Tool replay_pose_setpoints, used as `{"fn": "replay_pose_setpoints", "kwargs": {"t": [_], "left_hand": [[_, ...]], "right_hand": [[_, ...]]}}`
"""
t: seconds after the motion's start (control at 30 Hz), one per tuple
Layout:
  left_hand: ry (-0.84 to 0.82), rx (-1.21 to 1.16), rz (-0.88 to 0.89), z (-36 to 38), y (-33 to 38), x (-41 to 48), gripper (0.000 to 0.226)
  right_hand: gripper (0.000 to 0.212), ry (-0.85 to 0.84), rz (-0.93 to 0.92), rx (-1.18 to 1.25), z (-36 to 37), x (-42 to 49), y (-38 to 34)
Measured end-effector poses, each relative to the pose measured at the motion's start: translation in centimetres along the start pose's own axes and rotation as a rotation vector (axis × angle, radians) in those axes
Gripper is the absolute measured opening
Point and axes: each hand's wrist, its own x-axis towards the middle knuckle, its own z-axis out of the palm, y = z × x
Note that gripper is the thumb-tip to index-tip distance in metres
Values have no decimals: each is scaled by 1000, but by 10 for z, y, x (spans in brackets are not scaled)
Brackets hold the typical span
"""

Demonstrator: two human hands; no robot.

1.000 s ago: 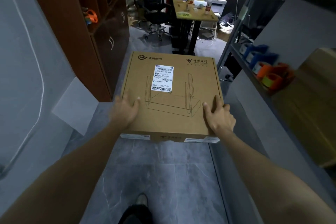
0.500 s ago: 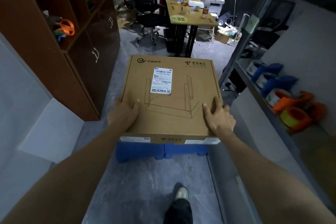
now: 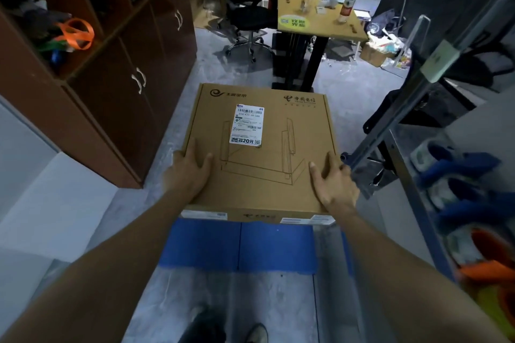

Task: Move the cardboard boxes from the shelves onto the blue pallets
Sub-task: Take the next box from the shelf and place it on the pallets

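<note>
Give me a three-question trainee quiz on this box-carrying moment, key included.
1. True or false: only the left hand holds the cardboard box.
2. What blue thing lies on the floor below the box's near edge? A) pallet B) bucket C) tarp
3. Fill in: the brown cabinet stands on the person's ___ side.
Key: 1 false, the right hand grips it too; 2 A; 3 left.
</note>
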Motion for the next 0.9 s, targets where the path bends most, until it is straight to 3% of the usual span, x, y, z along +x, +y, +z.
{"fn": "replay_pose_setpoints", "kwargs": {"t": [0.63, 0.9], "left_hand": [[-115, -33, 88, 45, 43, 173, 69], [-55, -42, 65, 85, 81, 206, 65]], "right_hand": [[67, -16, 161, 19, 30, 140, -39], [68, -42, 139, 3, 47, 214, -16]]}}
